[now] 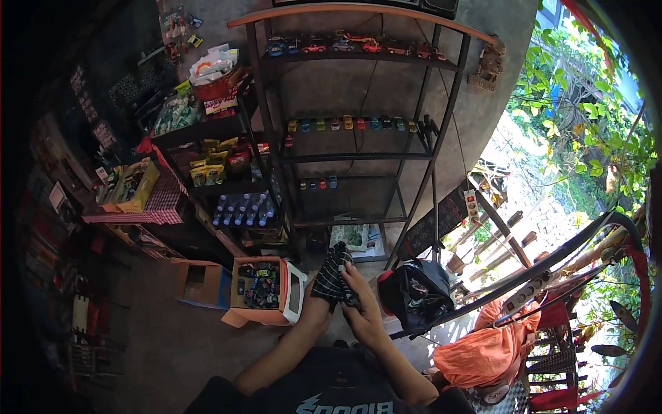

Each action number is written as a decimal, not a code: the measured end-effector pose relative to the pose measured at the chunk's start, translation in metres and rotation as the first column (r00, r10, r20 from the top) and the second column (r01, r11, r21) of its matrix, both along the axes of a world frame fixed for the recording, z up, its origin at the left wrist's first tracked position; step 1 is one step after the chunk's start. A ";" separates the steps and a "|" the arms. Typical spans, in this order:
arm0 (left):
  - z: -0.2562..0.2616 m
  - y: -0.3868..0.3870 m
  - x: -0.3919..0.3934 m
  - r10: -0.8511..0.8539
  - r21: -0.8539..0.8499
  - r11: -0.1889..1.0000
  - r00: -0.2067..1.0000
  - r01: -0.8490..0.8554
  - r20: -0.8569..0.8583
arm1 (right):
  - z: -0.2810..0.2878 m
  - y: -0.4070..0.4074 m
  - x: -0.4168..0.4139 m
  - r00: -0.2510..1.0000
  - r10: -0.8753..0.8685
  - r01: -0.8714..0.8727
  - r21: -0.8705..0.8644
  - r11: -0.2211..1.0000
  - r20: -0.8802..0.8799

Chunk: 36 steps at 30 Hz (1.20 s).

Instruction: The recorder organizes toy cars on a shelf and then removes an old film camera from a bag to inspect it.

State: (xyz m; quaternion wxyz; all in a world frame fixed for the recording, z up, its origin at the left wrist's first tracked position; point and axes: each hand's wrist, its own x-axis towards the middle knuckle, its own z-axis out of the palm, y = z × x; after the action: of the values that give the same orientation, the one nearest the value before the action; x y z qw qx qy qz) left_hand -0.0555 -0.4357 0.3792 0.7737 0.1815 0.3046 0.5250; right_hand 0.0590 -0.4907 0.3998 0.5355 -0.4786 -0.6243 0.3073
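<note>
Both my hands meet low in the centre of the view, around a dark cloth with pale stripes [332,274]. The cloth lies over my left hand [321,309] and hides its fingers. From the other side, my right hand [360,305] presses the cloth with its fingers and thumb. Whether a small object is inside the folds, I cannot tell. A cardboard box of toy cars [260,285] stands on the floor just left of my hands. Ahead rises a dark metal shelf rack [357,157] with rows of toy cars on its upper levels.
An empty-looking cardboard box [199,282] stands further left. Right of my hands sits a black bag [421,295]. Snack packets [208,173] and water bottles [243,209] fill the left shelves. A power strip [471,207] hangs on a cable, and a dark curved tube [538,257] crosses the right side.
</note>
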 end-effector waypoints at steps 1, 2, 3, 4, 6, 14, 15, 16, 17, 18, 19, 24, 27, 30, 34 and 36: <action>-0.001 -0.002 0.003 -0.004 -0.002 1.000 1.000 0.004 -0.001 | -0.001 0.003 0.001 1.000 -0.004 0.004 -0.002 1.000 -0.001; -0.003 -0.005 0.005 -0.032 0.056 0.998 0.998 0.034 -0.046 | -0.002 0.007 0.004 0.999 -0.033 0.033 -0.003 0.999 -0.011; -0.006 -0.008 0.005 -0.057 0.111 0.992 0.994 0.067 -0.093 | -0.002 0.009 0.005 0.998 -0.061 0.061 -0.005 0.998 -0.022; -0.011 -0.006 0.002 -0.099 0.117 0.986 0.979 0.121 -0.176 | 0.001 0.010 0.007 0.996 -0.069 0.068 -0.022 0.997 -0.056; -0.007 -0.002 -0.003 -0.099 0.164 0.975 0.954 0.149 -0.283 | 0.004 0.013 0.008 0.991 -0.055 0.051 -0.032 0.998 -0.118; 0.008 0.018 -0.015 -0.015 0.299 0.943 0.914 0.148 -0.405 | 0.005 0.013 0.016 0.975 -0.014 0.000 -0.061 0.998 -0.222; 0.013 0.014 -0.017 -0.143 0.233 0.922 0.830 0.310 -0.539 | 0.003 0.016 0.022 0.974 -0.010 -0.004 -0.059 0.998 -0.224; 0.015 0.012 -0.019 -0.262 0.143 0.879 0.711 0.455 -0.653 | 0.000 0.019 0.029 0.934 0.049 -0.087 -0.092 0.992 -0.353; 0.015 0.010 -0.019 -0.258 0.143 0.881 0.711 0.451 -0.654 | -0.001 0.021 0.032 0.874 0.099 -0.173 -0.114 0.978 -0.476; 0.014 0.007 -0.017 -0.286 0.134 0.857 0.676 0.497 -0.679 | -0.002 0.021 0.032 0.845 0.089 -0.188 -0.137 0.973 -0.526; 0.013 0.005 -0.015 -0.311 0.124 0.832 0.639 0.541 -0.703 | -0.003 0.020 0.031 0.846 0.093 -0.193 -0.138 0.971 -0.525; 0.008 0.025 -0.031 -0.118 0.242 0.894 0.719 0.376 -0.685 | -0.007 0.006 0.024 0.962 0.076 -0.119 -0.150 0.982 -0.261; 0.007 0.032 -0.033 -0.056 0.302 0.922 0.856 0.241 -0.513 | -0.019 -0.007 0.016 0.934 0.105 -0.173 -0.177 0.969 -0.340; 0.012 0.024 -0.026 0.046 0.304 0.942 0.839 0.145 -0.543 | -0.017 -0.010 0.011 0.909 0.097 -0.171 -0.153 0.973 -0.405; 0.013 0.010 -0.018 -0.045 0.217 0.958 0.843 0.189 -0.536 | -0.013 -0.008 0.016 0.769 0.118 -0.253 -0.130 0.959 -0.628; -0.005 0.002 -0.014 -0.020 0.248 0.949 0.821 0.195 -0.570 | -0.014 -0.005 0.014 0.769 0.111 -0.247 -0.132 0.960 -0.629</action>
State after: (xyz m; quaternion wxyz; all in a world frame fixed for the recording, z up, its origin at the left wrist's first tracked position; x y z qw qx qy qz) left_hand -0.0697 -0.4338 0.3739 0.6428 0.4579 0.4255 0.4429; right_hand 0.0727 -0.4959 0.3860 0.6248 -0.3433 -0.4229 0.5594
